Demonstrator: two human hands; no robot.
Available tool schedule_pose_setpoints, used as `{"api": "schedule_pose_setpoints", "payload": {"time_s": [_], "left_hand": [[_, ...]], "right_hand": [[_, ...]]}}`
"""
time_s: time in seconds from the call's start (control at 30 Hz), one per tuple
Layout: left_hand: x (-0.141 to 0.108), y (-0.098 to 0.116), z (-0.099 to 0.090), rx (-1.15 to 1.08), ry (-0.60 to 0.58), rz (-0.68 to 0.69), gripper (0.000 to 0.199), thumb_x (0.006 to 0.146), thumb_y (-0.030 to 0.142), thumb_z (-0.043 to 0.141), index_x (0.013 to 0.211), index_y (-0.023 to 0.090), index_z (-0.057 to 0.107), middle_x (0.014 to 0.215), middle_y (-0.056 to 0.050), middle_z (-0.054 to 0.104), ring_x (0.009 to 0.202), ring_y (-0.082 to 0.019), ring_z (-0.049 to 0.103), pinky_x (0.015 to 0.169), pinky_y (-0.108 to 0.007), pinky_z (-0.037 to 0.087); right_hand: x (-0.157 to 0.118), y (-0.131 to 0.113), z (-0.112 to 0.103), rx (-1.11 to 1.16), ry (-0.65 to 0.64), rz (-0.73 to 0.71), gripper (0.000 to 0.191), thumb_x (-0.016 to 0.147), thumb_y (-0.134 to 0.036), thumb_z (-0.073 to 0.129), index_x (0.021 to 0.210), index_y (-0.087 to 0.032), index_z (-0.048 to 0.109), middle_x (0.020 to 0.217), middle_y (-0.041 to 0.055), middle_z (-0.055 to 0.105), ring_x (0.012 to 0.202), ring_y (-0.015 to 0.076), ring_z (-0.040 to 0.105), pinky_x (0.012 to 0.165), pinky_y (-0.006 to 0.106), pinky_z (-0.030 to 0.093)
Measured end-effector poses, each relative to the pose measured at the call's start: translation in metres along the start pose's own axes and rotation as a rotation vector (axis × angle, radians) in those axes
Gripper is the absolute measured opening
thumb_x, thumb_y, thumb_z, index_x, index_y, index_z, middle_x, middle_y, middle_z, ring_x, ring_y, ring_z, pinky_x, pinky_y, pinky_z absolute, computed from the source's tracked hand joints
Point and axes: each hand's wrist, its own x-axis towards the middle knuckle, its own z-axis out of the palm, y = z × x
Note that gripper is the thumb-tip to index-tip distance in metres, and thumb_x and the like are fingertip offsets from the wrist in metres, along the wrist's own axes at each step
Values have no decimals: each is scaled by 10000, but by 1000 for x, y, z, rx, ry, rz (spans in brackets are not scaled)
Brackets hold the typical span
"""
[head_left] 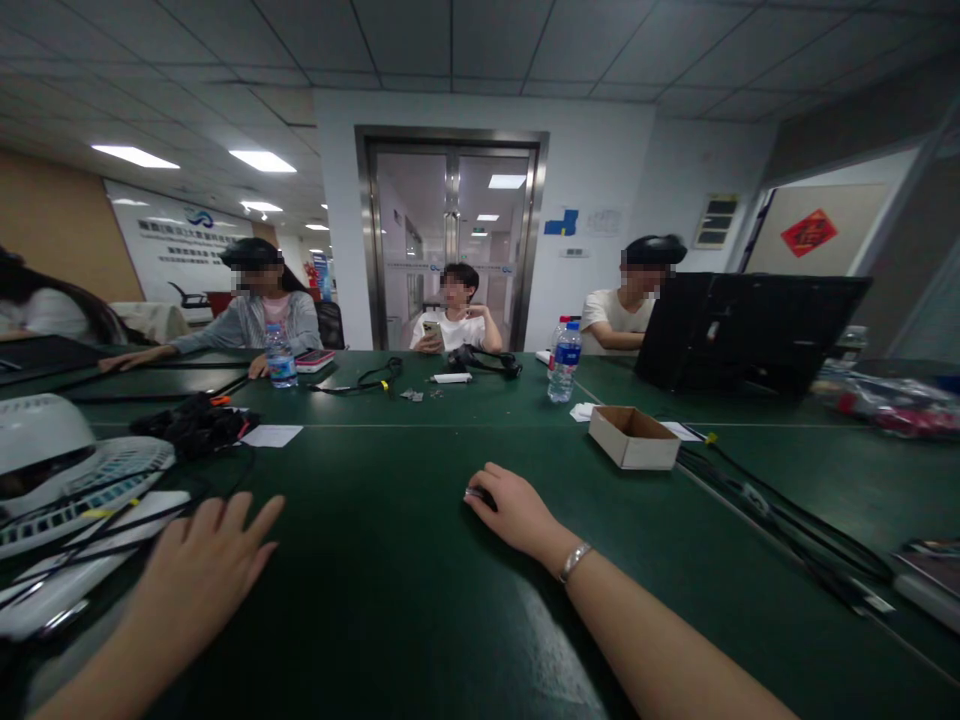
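My left hand is over the left part of the dark green table. Its fingers are apart and slightly blurred, with nothing seen in them. Beside it lies a white, flat device crossed by black cables. My right hand rests at the middle of the table, fingers curled together. A small, shiny piece shows at its fingertips, too little of it visible to name. A silver bracelet circles the right wrist.
A white helmet-like object and black straps lie left. An open cardboard box, black cables, water bottles and a monitor stand or lie right. Several people sit around the table; one holds a phone.
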Motion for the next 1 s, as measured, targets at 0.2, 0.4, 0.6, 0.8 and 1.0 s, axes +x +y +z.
{"api": "schedule_pose_setpoints", "payload": {"time_s": [0.2, 0.4, 0.6, 0.8, 1.0], "left_hand": [[53, 136, -15, -274, -30, 384, 375, 827, 263, 493, 1202, 264, 484, 1118, -86, 539, 928, -243, 508, 764, -365, 411], [66, 191, -14, -795, 4, 314, 351, 786, 306, 550, 1104, 227, 424, 1064, -55, 520, 944, -226, 523, 778, -344, 433], [68, 175, 1, -1151, -88, 75, 397, 888, 367, 390, 1264, 261, 320, 914, -4, 536, 744, -160, 562, 713, -312, 437], [83, 171, 18, -1448, -182, 57, 351, 902, 406, 370, 1161, 230, 527, 977, -46, 548, 817, -163, 552, 696, -277, 459], [85, 172, 24, -1472, -109, 112, 234, 867, 355, 466, 1000, 214, 596, 903, -26, 530, 810, -160, 527, 709, -272, 455]], "right_hand": [[2, -1, 7, 259, 106, 100, 210, 899, -375, 448, 890, -200, 564, 890, 33, 566, 805, 167, 525, 734, 297, 409], [11, -11, 27, 740, 246, 271, 335, 889, -506, 357, 759, -215, 460, 732, -6, 480, 721, 159, 483, 687, 282, 415], [8, -20, 23, 726, 143, 266, 339, 878, -515, 390, 801, -210, 515, 691, -22, 461, 677, 147, 456, 650, 272, 391], [8, -21, 16, 723, 25, 157, 334, 869, -476, 443, 774, -176, 555, 762, 5, 537, 745, 155, 499, 712, 277, 399], [9, -21, 15, 695, -1, 161, 415, 858, -538, 438, 779, -162, 594, 746, 10, 558, 726, 154, 499, 689, 273, 393]]}}
